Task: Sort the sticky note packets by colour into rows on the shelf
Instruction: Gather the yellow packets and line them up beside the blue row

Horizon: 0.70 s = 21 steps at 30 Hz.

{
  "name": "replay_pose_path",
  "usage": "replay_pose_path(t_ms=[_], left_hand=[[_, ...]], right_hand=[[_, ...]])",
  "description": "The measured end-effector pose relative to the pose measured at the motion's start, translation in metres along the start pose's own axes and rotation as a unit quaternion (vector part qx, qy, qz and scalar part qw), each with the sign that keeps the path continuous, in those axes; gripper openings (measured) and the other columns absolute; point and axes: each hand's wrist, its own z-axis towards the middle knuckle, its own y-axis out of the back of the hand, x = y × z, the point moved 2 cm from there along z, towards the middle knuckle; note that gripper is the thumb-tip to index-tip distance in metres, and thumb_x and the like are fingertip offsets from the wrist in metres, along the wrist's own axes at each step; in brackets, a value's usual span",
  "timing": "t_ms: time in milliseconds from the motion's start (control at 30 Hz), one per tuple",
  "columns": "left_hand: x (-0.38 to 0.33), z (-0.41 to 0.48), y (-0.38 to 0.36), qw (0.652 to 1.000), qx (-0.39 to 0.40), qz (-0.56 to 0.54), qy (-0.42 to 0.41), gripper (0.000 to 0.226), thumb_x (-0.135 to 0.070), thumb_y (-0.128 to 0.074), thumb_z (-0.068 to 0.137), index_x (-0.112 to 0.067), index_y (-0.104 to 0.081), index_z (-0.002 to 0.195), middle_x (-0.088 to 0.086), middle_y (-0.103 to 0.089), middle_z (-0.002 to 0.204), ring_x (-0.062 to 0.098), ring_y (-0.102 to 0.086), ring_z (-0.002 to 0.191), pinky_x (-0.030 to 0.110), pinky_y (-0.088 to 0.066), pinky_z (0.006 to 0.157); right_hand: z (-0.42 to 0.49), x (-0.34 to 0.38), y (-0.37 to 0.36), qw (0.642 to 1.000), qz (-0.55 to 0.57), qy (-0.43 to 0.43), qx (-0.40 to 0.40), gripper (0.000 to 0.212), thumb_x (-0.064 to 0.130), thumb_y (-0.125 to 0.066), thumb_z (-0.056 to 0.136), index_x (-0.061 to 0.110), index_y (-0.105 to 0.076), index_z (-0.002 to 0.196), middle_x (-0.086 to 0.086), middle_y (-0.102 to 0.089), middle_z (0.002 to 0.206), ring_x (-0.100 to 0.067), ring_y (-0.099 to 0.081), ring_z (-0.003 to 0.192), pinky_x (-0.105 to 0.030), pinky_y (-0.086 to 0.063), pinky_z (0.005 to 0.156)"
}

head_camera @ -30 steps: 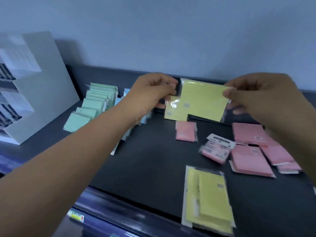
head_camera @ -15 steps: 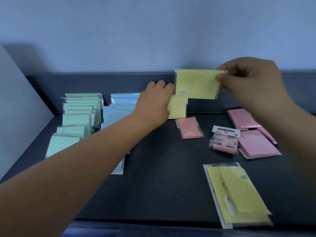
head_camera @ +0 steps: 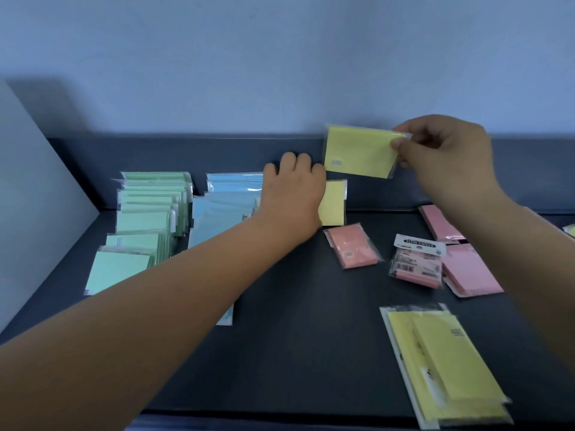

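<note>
Two hands, left (head_camera: 292, 194) and right (head_camera: 441, 150), each pinch one glossy rectangular yellow packet (head_camera: 361, 150).

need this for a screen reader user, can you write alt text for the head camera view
The right hand holds a yellow packet above a dark shelf while the left hand sets a smaller yellow packet upright beside the blue row and green row. Pink packets lie loose to the right.

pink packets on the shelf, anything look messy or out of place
Yes. The pink packets lie scattered and overlapping at the right, not in a row like the green row and blue row. One small pink packet lies alone and askew, and the labelled packet is tilted.
</note>
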Motion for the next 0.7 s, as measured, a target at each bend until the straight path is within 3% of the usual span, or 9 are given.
replay_pose_path(t_ms=[300, 400, 533, 700], left_hand=[[-0.004, -0.002, -0.002, 0.996, -0.063, 0.041, -0.038, 0.063, -0.022, -0.085, 0.052, -0.017, -0.050, 0.104, 0.002, -0.056, 0.101, 0.027, -0.050, 0.091, 0.038, -0.031, 0.074], [-0.003, -0.006, 0.000, 0.994, -0.074, 0.054, -0.065, 0.064, -0.019, -0.088, 0.052, -0.017, -0.052, 0.105, 0.001, -0.058, 0.098, 0.027, -0.052, 0.088, 0.037, -0.028, 0.072], [0.001, -0.010, 0.002, 0.991, -0.084, 0.059, -0.082, 0.063, -0.017, -0.088, 0.051, -0.014, -0.054, 0.104, 0.003, -0.061, 0.100, 0.029, -0.055, 0.088, 0.038, -0.037, 0.074], [0.001, -0.012, 0.002, 0.989, -0.095, 0.065, -0.096, 0.055, -0.011, -0.083, 0.053, -0.014, -0.051, 0.098, 0.005, -0.057, 0.097, 0.030, -0.053, 0.084, 0.040, -0.038, 0.071]], right_hand=[[0.009, -0.008, 0.000, 1.000, -0.003, 0.015, 0.000, 0.015, 0.021, -0.072, 0.088, 0.028, -0.079, 0.099, 0.001, -0.074, 0.086, -0.026, -0.072, 0.088, -0.046, -0.060, 0.088], [0.010, -0.012, -0.008, 0.999, -0.012, 0.012, 0.028, 0.015, 0.020, -0.073, 0.089, 0.028, -0.079, 0.099, 0.000, -0.073, 0.084, -0.026, -0.072, 0.087, -0.043, -0.059, 0.089], [0.006, -0.016, -0.029, 0.996, -0.039, 0.005, 0.080, 0.012, 0.018, -0.076, 0.087, 0.028, -0.079, 0.093, 0.001, -0.075, 0.081, -0.023, -0.072, 0.083, -0.038, -0.059, 0.087], [0.000, -0.024, -0.054, 0.992, -0.049, -0.018, 0.114, 0.014, 0.011, -0.079, 0.083, 0.024, -0.078, 0.084, 0.003, -0.075, 0.074, -0.020, -0.074, 0.073, -0.042, -0.063, 0.081]])
